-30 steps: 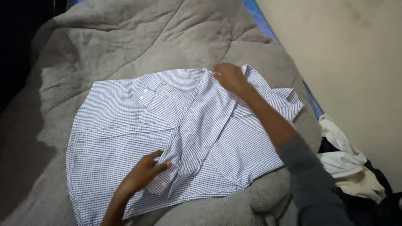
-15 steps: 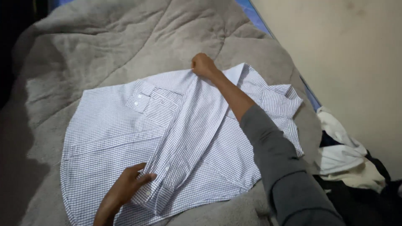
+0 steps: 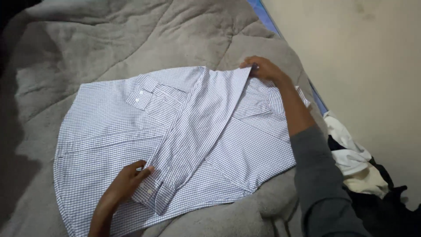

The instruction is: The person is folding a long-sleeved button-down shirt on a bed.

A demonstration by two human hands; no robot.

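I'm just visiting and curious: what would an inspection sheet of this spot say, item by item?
Surface: grey quilted blanket spread over a bed, rumpled at the edges.
Job's things: blue-and-white checked shirt laid flat on the blanket, a sleeve folded diagonally across it.
Clutter: heap of white and dark clothes beside the bed at the right.
Grips: left hand rests flat on the sleeve's cuff end near the shirt's lower edge; right hand pinches the fabric at the shirt's top corner.
Cables: nothing seen.
Surroundings: plain pale wall at the right; a strip of blue bedding shows along the bed's edge.
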